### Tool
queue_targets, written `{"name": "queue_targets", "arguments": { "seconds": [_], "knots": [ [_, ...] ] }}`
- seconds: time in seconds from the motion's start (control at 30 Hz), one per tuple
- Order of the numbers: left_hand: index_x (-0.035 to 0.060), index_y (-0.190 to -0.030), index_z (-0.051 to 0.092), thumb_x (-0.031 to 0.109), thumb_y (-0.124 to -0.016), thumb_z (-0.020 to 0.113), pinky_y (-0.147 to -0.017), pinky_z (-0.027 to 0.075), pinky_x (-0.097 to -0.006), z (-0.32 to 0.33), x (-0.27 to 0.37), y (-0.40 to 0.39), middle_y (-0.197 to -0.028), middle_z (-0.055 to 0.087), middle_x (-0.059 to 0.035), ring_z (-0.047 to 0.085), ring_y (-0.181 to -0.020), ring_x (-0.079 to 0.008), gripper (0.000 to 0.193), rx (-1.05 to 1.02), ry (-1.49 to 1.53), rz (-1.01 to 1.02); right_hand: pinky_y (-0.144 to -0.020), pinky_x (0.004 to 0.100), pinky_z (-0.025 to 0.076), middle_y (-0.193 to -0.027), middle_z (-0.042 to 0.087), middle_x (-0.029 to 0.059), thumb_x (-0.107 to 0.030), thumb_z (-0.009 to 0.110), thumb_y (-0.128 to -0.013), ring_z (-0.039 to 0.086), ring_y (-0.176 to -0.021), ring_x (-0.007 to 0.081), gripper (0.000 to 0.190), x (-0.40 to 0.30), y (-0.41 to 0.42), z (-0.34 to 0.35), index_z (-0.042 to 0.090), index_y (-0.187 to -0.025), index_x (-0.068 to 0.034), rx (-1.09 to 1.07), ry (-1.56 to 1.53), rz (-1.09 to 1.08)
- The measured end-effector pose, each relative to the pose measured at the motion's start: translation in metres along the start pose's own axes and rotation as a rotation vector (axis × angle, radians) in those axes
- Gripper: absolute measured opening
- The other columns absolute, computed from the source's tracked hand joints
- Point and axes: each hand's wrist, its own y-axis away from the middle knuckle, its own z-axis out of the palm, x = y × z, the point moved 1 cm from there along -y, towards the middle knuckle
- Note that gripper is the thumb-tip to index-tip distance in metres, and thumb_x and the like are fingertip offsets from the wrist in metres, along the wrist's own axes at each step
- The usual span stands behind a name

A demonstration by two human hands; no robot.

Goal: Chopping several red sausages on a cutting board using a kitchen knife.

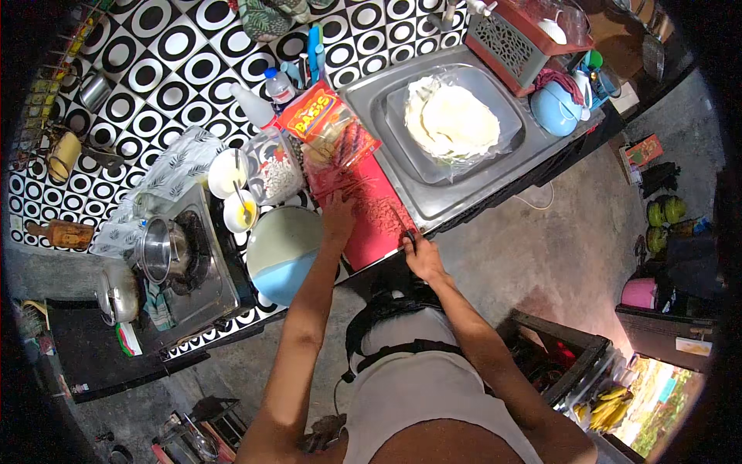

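My right hand (423, 256) grips the dark handle of a kitchen knife (401, 220), whose blade lies over a red cutting board (371, 249). Small chopped reddish pieces (379, 214) are spread across the board beside the blade. At the board's left side, my left hand (339, 211) rests with its fingers on or beside reddish strips (355, 188); whether it grips them is unclear. Just beyond that hand, a clear and red printed food bag (333, 124) leans over the board's far end.
Right of the board, a steel sink (429, 217) holds a clear plastic tub (397, 116) of pale, flat pieces. To the left are a round plate (284, 249), two white bowls (227, 174), a plastic container (272, 174) and a stove (217, 290) bearing a metal pot (156, 249).
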Motion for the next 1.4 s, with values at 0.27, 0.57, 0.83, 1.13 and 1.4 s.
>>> {"name": "queue_targets", "arguments": {
  "seconds": [0.27,0.57,0.83,1.13,1.4],
  "knots": [
    [0.0066,-0.092,0.062,0.015,-0.079,0.06,-0.077,0.043,-0.0419,-0.012,-0.002,0.014,-0.094,0.058,-0.0146,0.052,-0.091,-0.0316,0.015,0.39,0.147,-0.049,-0.079,0.0522,0.044,-0.087,0.058,0.032,-0.032,0.045,-0.089,0.055,-0.087,0.0479,0.037,-0.004,0.008,0.022,0.051,-0.106,0.0,-0.172,0.031,-0.089],
    [0.0059,-0.096,0.062,0.014,-0.081,0.06,-0.067,0.046,-0.0396,-0.026,0.038,0.086,-0.079,0.061,-0.0135,0.058,-0.077,-0.0313,0.018,0.173,0.421,-0.372,-0.079,0.0508,0.045,-0.085,0.058,0.0317,-0.035,0.043,-0.089,0.057,-0.088,0.0454,0.045,-0.014,-0.015,0.029,0.061,-0.086,0.006,-0.163,0.15,-0.138],
    [0.0053,-0.094,0.063,0.013,-0.077,0.062,-0.069,0.048,-0.0391,0.008,0.042,0.102,-0.084,0.059,-0.0159,0.059,-0.079,-0.0328,0.019,0.243,0.415,-0.18,-0.078,0.05,0.044,-0.089,0.059,0.0294,-0.032,0.045,-0.089,0.056,-0.088,0.0453,0.036,-0.031,0.002,0.012,0.057,-0.101,0.0,-0.089,0.094,-0.053],
    [0.0062,-0.091,0.064,0.014,-0.077,0.061,-0.066,0.047,-0.0407,0.018,0.047,0.104,-0.082,0.06,-0.0154,0.058,-0.076,-0.0322,0.016,0.209,0.356,-0.288,-0.071,0.0525,0.045,-0.077,0.058,0.031,-0.031,0.043,-0.091,0.056,-0.078,0.0481,0.037,-0.002,0.022,0.048,0.054,-0.099,0.003,-0.126,0.161,-0.118],
    [0.0037,-0.084,0.066,0.013,-0.076,0.062,-0.06,0.046,-0.0383,0.018,0.047,0.1,-0.073,0.061,-0.0154,0.059,-0.064,-0.0307,0.013,0.215,0.444,-0.314,-0.075,0.055,0.045,-0.084,0.058,0.033,-0.034,0.037,-0.092,0.056,-0.082,0.0509,0.039,-0.006,0.025,0.063,0.048,-0.105,0.002,-0.255,0.253,-0.046]
  ]
}}
